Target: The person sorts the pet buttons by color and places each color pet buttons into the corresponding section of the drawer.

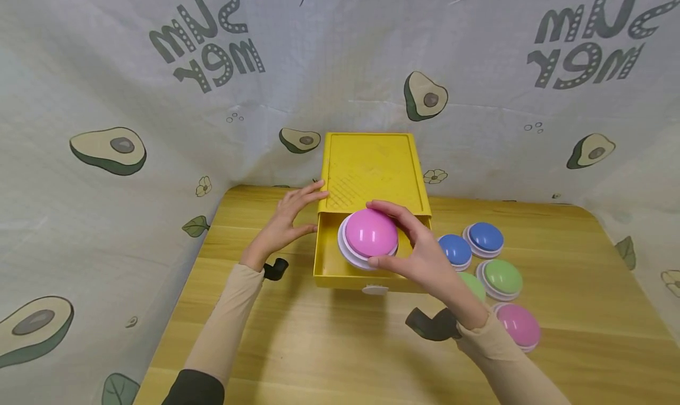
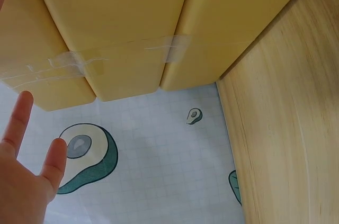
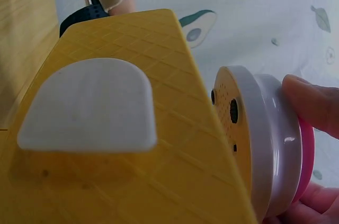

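The right hand (image 1: 425, 256) grips the pink button (image 1: 370, 232), probably light, stiff, best held by its rim (image 1: 347, 252); beside the left hand (image 1: 283, 223), fingers extended, is the yellow box (image 1: 378, 164).

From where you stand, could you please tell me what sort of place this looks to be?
Probably a makeshift tabletop workspace: an avocado-print sheet hangs behind a wooden table, which holds a yellow drawer box and round, domed buttons in blue, green and pink.
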Available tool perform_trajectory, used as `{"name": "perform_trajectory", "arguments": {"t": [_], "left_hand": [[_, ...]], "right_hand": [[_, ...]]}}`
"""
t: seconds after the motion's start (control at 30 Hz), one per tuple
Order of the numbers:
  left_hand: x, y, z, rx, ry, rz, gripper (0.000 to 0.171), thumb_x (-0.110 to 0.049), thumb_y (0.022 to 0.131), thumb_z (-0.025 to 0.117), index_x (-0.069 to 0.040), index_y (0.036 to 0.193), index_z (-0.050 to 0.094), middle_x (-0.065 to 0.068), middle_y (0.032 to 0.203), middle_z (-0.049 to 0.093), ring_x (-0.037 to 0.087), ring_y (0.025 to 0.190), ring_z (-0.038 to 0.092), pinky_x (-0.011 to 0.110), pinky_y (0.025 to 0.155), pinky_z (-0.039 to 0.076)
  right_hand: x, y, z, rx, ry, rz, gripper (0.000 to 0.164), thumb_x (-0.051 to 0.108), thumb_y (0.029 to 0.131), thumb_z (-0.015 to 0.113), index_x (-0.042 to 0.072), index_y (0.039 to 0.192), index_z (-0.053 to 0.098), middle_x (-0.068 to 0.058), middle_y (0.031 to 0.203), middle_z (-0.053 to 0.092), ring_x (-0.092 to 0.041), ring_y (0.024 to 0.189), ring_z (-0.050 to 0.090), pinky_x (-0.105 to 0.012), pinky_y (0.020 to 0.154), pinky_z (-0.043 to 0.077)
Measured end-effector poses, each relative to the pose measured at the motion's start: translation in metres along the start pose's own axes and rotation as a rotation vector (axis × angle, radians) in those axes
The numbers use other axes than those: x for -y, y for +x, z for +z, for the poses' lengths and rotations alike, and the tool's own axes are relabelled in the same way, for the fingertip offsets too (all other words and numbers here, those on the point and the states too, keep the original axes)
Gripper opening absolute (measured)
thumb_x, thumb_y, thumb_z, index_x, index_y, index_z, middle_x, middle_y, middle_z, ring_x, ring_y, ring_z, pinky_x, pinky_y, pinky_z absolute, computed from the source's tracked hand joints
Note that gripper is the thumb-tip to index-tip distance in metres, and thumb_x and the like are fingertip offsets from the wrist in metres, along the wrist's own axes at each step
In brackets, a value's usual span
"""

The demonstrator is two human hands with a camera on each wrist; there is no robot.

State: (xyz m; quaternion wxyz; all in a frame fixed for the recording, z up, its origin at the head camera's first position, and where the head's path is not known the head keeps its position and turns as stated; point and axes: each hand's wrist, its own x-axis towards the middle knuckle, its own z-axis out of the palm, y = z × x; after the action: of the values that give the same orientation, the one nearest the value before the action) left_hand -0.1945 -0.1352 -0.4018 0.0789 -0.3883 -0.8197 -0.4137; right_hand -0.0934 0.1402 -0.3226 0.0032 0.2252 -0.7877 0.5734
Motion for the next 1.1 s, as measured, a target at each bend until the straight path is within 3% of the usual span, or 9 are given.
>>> {"name": "perform_trajectory", "arguments": {"t": [0.4,0.87,1.1], "left_hand": [[0.000,0.001,0.002,-0.007,-0.015,0.009,0.067,-0.008,0.083,0.074,-0.017,0.142,0.044,-0.002,0.156,0.026,0.027,0.133,0.027,0.056,0.104,0.020],[0.001,0.002,0.003,-0.017,-0.005,0.023,0.068,-0.005,0.082,0.075,-0.015,0.142,0.044,0.000,0.155,0.027,0.029,0.134,0.027,0.053,0.106,0.020],[0.000,0.003,0.004,-0.022,-0.010,0.030,0.068,-0.004,0.081,0.074,-0.015,0.142,0.044,0.001,0.155,0.027,0.029,0.135,0.026,0.053,0.107,0.019]], "right_hand": [[-0.006,0.015,0.017,0.077,-0.127,-0.008,0.076,0.010,0.071,0.085,0.007,0.138,0.047,-0.008,0.135,0.051,-0.025,0.123,0.047,-0.044,0.102,0.042],[-0.007,0.018,0.019,0.145,-0.216,0.011,0.075,0.009,0.071,0.084,0.006,0.137,0.048,-0.010,0.134,0.053,-0.028,0.117,0.053,-0.044,0.096,0.047],[-0.009,0.020,0.017,0.192,-0.202,-0.009,0.074,0.004,0.072,0.083,0.001,0.136,0.048,-0.012,0.134,0.053,-0.029,0.119,0.053,-0.043,0.098,0.046]]}}
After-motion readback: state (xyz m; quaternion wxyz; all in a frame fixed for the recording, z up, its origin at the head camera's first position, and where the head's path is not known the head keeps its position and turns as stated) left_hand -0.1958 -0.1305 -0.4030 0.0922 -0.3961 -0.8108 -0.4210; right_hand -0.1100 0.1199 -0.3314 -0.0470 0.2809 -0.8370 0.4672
